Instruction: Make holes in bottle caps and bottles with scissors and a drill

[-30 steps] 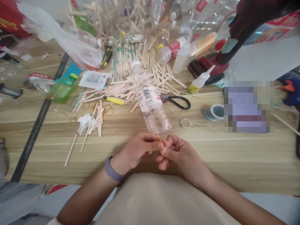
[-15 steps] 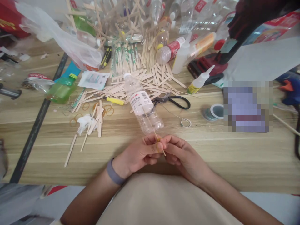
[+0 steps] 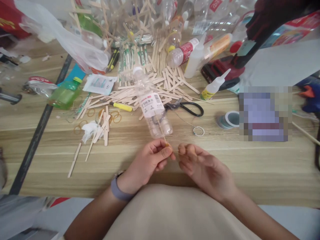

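Observation:
A thin wooden skewer (image 3: 160, 128) is pinched between the thumb and fingers of my left hand (image 3: 156, 156), its long end pointing up over a clear plastic bottle (image 3: 152, 106) with a white label. Something yellowish, like a rubber band, shows at the pinch. Close beside it on the right, my right hand (image 3: 202, 163) has its fingers curled together; a thin strand seems to run from them towards the left fingertips, but blur hides what they grip. The bottle's base lies just beyond the left hand.
Wooden sticks (image 3: 107, 125) and rubber bands (image 3: 116, 116) lie at the left. Beyond are pliers (image 3: 191, 108), a glue bottle (image 3: 212, 88), a yellow cutter (image 3: 122, 106) and a green bottle (image 3: 66, 93). A wire spool (image 3: 228, 119) and a drill (image 3: 235, 63) are at the right.
My right hand has moved right, away from the left, and turned. The skewer's lower end no longer shows below the left fingers. The clear bottle has shifted slightly away from me.

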Available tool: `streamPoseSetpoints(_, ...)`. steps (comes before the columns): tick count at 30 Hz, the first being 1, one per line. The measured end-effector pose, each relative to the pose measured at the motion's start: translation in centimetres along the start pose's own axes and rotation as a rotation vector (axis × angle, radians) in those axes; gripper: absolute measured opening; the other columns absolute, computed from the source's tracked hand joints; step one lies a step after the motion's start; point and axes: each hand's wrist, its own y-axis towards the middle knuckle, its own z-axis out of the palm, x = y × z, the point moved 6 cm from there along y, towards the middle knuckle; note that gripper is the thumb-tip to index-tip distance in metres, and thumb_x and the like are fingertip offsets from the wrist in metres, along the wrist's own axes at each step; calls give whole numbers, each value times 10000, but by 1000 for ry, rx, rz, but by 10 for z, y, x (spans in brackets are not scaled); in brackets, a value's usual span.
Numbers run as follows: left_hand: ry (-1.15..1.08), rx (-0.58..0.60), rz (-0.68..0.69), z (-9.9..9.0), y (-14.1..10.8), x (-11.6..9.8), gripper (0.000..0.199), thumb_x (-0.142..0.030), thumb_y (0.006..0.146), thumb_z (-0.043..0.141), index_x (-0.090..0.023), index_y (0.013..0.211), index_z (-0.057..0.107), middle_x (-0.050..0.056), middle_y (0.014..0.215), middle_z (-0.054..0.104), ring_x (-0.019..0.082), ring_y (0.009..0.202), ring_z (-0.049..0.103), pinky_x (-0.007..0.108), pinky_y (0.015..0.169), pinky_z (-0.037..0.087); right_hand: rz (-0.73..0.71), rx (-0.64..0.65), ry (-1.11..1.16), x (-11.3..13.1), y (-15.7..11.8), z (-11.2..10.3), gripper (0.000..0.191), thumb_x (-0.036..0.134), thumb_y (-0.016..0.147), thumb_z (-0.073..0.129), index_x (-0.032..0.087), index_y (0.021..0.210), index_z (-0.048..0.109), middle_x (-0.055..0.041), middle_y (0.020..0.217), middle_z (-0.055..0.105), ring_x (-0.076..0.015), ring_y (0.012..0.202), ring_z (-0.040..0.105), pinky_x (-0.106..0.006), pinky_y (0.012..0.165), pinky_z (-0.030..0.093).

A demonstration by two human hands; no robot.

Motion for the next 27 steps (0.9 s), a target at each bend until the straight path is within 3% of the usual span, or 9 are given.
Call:
streamPoseSetpoints(3,-30,-4,-59,0,-5,3,304,-382,739,766,-175,748,543,-51,617,617,32,403,427,178,370,258,66,20,25,10,4,3,224,311,743,703,180,618,572,45,633,528,-32,399,273,-171,382,280)
streamPoseSetpoints(6,-31,3,-120,-1,-12,4,306,-378,734,772,-172,727,546,-59,584,595,24,387,407,171,354,230,228,57,-326,18,3,4,146,293,795,619,192,689,618,58,498,517,-22,305,213,-160,302,132)
streamPoseSetpoints(10,-50,53,-193,1,-15,9,312,-394,728,774,-158,715,572,-44,582,596,11,390,356,171,365,177,374,111,-1068,29,-1,5,183,192,805,524,200,812,707,15,613,670,-44,295,425,-155,296,242)
streamPoseSetpoints(12,-70,59,-197,1,-14,11,328,-419,715,780,-155,719,585,-36,593,603,9,394,327,179,373,160,343,88,-1253,32,1,9,237,161,800,492,209,762,721,29,617,662,-41,303,427,-155,302,275)
streamPoseSetpoints(15,-91,19,-166,-1,-11,11,356,-441,686,797,-155,711,586,-31,604,600,15,424,337,176,400,174,232,50,-1244,29,7,16,194,167,785,554,223,689,713,45,619,643,-52,361,435,-161,336,349)
streamPoseSetpoints(19,-100,-57,-104,-5,-10,8,376,-441,681,804,-165,666,551,-55,520,526,29,446,376,165,426,197,67,-49,-1119,20,13,17,89,214,759,672,251,795,743,40,694,676,-94,508,532,-191,489,476)
streamPoseSetpoints(23,-87,-33,-63,-3,-9,5,348,-445,709,776,-175,687,557,-68,560,541,14,363,336,194,364,139,26,-52,-978,10,14,17,88,299,788,695,245,827,751,21,696,664,-135,652,581,-221,596,528)
streamPoseSetpoints(27,-41,-54,-24,-3,-8,4,347,-444,700,780,-168,667,572,-75,565,507,10,373,298,195,364,147,34,-88,-808,5,13,18,147,343,741,763,248,851,781,25,684,659,-98,533,553,-199,503,491)
